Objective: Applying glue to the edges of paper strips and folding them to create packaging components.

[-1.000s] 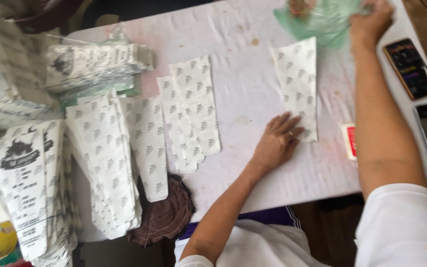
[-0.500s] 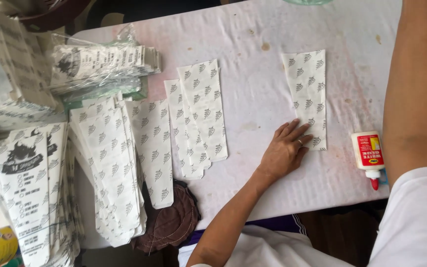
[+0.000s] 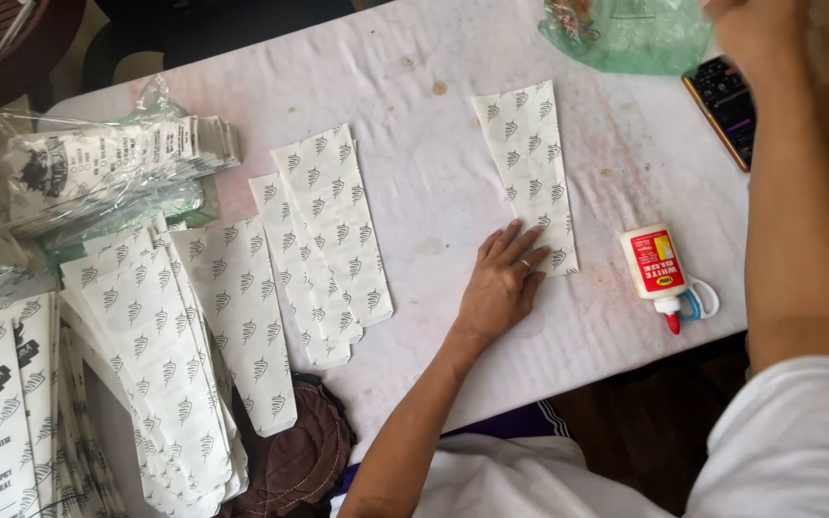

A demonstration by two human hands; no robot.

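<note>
A table (image 3: 453,144) covered with a stained white sheet fills most of the view. On its left side lie the bulkiest things: stacks of printed paper sleeves (image 3: 160,364) fanned out toward the near edge, and behind them a clear plastic bag of packed sleeves (image 3: 107,182). Further right, a few loose sleeves (image 3: 323,240) overlap one another. At the far right corner sits a crumpled green plastic bag (image 3: 630,34), with a dark phone (image 3: 726,105) just beside it at the table's right edge. A dark brown cloth (image 3: 295,456) shows below the near edge.

A single paper sleeve (image 3: 530,173) lies on its own toward the right of the table, well apart from the stacks. Its long axis runs from far to near, leaning slightly rightward at the near end. The left hand (image 3: 503,283) rests flat on the table, fingers (image 3: 520,245) spread and straight, their tips pressing the sleeve's near end; it pins the paper rather than gripping it. The rest of the sleeve stretches away from those fingers toward the far side.

The right hand (image 3: 755,29) is raised at the far right, over the green bag, and partly cut off by the frame, so how far its fingers are closed, or whether they hold anything, cannot be told. It is well apart from the sleeve; the left hand is clearly the nearer one.

A small white glue bottle (image 3: 656,269) with a red label lies on its side just right of the sleeve's near end, nozzle pointing toward the near edge, close to the left hand.
</note>
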